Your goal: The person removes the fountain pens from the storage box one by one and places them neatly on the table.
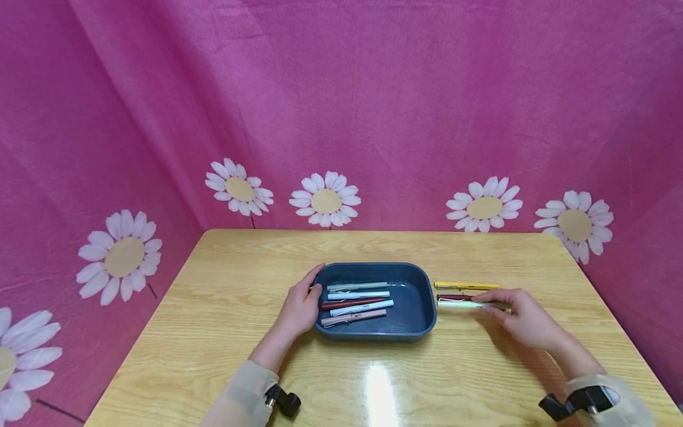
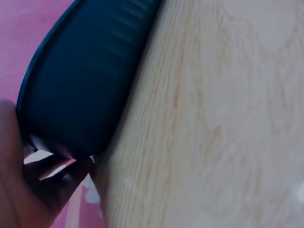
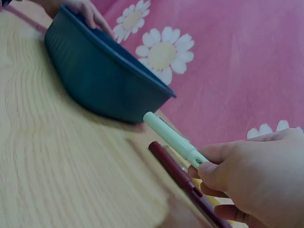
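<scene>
A dark blue plastic bin (image 1: 411, 337) stands mid-table with several clip pens in its left half: grey-green, white, dark red (image 1: 352, 303) and pinkish-brown (image 1: 354, 318). My left hand (image 1: 300, 305) grips the bin's left end, thumb over the rim and fingers against the outer wall (image 2: 71, 85). To the right of the bin, my right hand (image 1: 525, 317) pinches a pale green pen (image 3: 168, 134) between thumb and index finger, its free end pointing at the bin. Just beneath it lies a maroon pen (image 3: 173, 166), and behind that a yellow pen (image 1: 464, 285).
The wooden table (image 1: 213, 332) carries the bin and the loose pens. A pink curtain (image 1: 373, 107) printed with daisies hangs along its back and sides. Each wrist wears a black camera mount (image 1: 283, 400).
</scene>
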A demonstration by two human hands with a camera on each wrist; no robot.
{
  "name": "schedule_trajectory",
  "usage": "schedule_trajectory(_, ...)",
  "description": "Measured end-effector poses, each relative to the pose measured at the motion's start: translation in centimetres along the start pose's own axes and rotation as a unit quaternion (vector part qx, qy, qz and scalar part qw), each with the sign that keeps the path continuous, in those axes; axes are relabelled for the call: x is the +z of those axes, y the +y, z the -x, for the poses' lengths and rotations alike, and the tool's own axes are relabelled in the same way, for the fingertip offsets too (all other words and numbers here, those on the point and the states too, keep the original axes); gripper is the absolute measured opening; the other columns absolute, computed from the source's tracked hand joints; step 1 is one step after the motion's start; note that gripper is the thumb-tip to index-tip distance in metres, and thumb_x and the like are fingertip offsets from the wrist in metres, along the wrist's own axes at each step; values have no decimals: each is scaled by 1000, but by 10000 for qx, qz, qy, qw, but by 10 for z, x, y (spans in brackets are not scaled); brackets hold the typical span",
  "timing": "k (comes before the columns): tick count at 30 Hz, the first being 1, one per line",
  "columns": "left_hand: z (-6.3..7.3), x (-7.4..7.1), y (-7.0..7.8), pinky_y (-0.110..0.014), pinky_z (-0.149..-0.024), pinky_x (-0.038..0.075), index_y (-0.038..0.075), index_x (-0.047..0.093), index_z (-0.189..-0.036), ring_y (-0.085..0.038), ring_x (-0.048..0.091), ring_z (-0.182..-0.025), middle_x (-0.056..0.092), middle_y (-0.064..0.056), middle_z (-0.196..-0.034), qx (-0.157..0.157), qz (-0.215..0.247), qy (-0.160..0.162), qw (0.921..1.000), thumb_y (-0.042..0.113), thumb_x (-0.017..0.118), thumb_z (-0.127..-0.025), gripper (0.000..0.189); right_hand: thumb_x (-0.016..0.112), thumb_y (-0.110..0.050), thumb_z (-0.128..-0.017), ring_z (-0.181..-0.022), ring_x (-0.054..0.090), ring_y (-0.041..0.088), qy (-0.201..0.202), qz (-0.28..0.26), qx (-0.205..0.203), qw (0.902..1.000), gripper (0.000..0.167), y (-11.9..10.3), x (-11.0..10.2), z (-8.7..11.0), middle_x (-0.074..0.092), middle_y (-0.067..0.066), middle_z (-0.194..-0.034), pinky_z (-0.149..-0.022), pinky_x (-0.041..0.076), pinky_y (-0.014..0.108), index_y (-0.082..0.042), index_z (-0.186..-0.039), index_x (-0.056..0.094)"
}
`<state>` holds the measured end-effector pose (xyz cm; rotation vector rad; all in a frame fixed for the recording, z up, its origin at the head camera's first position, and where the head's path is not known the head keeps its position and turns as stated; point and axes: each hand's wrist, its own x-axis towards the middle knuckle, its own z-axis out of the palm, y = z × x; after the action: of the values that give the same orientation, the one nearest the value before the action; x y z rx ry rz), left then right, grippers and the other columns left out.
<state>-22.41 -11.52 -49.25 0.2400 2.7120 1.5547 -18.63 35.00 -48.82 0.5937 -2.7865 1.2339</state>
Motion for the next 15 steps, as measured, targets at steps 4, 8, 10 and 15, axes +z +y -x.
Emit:
schedule_trajectory(4,1,0,-1,-57,-122,30,24,44,-163,-34,39,-151,45,-14,-163,-24,-2,-3,10000,16,42,-113,51,74,2,-96,-87,62,8,-27,34,52,10000,21,6,4,0,76,6,-108,-68,50,21,-5,-115,79)
schedule_trajectory(8,1,1,-1,-58,-122,30,25,43,-163,-35,39,-151,45,-13,-163,-60,-29,-31,10000,18,42,-113,51,74,4,-96,-95,64,5,26,162,18,9999,21,10,8,2,76,3,-107,-78,53,16,-7,-112,80)
schedule_trajectory(10,1,1,-1,-58,-122,30,25,43,-164,-35,40,-151,45,-13,-163,-69,-46,-35,10000,18,43,-113,51,74,4,-95,-96,65,5,51,222,-2,9997,21,11,10,3,76,1,-105,-80,51,13,-7,-111,80)
schedule_trajectory(15,-2,0,-3,-57,-122,32,24,43,-164,-34,40,-150,45,-13,-163,-53,-91,-28,9999,19,42,-113,50,75,4,-94,-97,64,6,101,391,8,9992,23,14,12,2,75,0,-106,-84,47,11,-9,-112,80)
